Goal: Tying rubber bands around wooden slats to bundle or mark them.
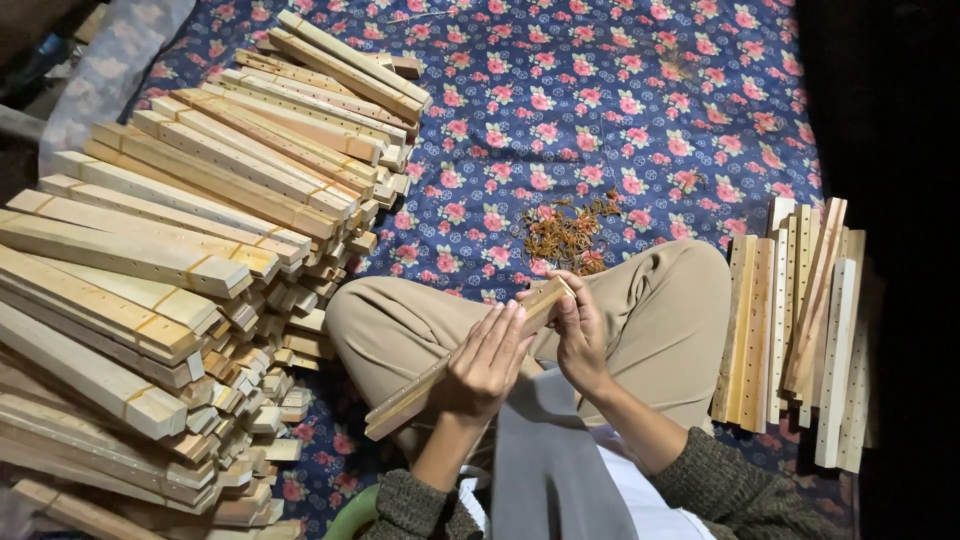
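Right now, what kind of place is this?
Probably a home workshop on the floor: a person sits on a flowered cloth, a big pile of wooden slats beside them, both hands holding one slat.

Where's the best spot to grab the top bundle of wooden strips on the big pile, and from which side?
Probably grip the top bundle of wooden strips near its middle, coming from above with fingers across its narrow width. It lies flat and long on the big pile, so a middle hold should keep it level.
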